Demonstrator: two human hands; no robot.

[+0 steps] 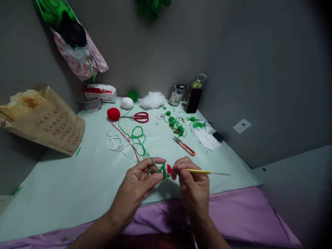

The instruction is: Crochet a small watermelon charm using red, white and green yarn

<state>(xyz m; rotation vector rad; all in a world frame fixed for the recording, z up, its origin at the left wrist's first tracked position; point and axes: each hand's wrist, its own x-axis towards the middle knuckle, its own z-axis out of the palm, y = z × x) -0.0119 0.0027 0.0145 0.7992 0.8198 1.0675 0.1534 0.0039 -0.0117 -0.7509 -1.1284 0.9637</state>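
Near the table's front edge, my left hand (140, 178) pinches a small crochet piece (166, 170) in red, white and green between thumb and fingers. Green yarn (153, 162) runs over the left fingers to the piece. My right hand (193, 183) is closed around a crochet hook (198, 171) with a yellow handle. One metal end sticks out to the right; the other points at the red part of the piece, and whether its tip is inside a stitch I cannot tell. Loose green yarn (138, 138), white yarn (115, 142) and a red strand (129, 143) lie beyond the left hand.
Orange thread snips (184, 146) and red-handled scissors (141, 117) lie ahead. Farther back are a red yarn ball (113, 114), a white ball (127, 102), stuffing (153, 100), green crocheted pieces (177, 126) and a bottle (194, 97). A paper bag (57, 121) stands at left.
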